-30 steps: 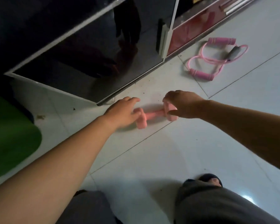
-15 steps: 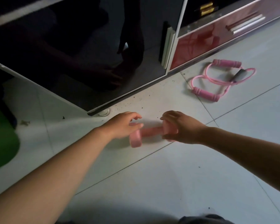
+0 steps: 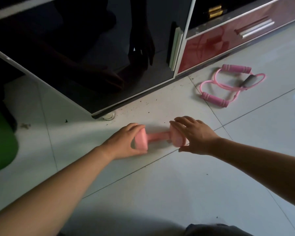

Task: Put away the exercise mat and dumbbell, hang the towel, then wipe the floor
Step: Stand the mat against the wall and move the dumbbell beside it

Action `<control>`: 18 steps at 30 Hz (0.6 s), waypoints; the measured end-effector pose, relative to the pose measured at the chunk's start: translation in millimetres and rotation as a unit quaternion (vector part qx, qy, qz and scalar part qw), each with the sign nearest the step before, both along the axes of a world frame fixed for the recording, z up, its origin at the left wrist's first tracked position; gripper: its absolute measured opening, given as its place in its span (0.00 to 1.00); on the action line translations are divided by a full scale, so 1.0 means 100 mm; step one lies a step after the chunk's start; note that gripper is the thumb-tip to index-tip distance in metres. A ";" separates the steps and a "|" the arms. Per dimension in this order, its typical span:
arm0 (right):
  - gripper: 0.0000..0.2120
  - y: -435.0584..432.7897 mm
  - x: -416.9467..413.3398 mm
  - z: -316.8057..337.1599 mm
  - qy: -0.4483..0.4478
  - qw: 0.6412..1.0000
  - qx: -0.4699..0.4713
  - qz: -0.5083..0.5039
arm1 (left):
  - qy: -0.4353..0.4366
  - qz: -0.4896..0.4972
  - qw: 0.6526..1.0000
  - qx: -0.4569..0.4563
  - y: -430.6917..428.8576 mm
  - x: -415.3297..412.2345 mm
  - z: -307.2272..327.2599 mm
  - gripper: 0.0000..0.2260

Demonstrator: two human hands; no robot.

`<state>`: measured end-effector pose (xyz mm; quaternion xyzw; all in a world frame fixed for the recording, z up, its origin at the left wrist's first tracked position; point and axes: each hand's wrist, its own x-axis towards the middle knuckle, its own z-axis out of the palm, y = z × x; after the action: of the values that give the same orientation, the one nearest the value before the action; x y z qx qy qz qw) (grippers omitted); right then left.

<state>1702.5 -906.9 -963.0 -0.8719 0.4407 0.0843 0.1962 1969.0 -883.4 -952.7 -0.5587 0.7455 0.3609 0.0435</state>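
A pink dumbbell is just above the white tiled floor, in front of a dark glossy cabinet. My left hand grips its left end, thumb under and fingers over. My right hand holds its right end, fingers spread over the top and thumb below. A green rolled mat lies at the far left edge, partly out of frame. No towel is in view.
The dark cabinet with a round foot stands close behind the dumbbell. A red drawer front is to its right. A pink resistance band lies on the floor at the right. Dirt specks dot the tiles near the cabinet base.
Both hands have closed around the dumbbell's ends and drawn it slightly toward me. The view has tilted up, so my knees have dropped out of sight.
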 end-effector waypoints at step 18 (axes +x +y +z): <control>0.37 0.09 0.06 0.24 -0.046 0.997 0.038 -0.047 | -0.030 -0.067 0.995 -0.071 0.08 0.02 0.12 0.37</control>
<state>1708.9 -897.7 -938.6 -0.8450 0.4687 0.0514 0.2525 1970.9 -875.1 -940.6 -0.5194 0.8034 0.2868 0.0501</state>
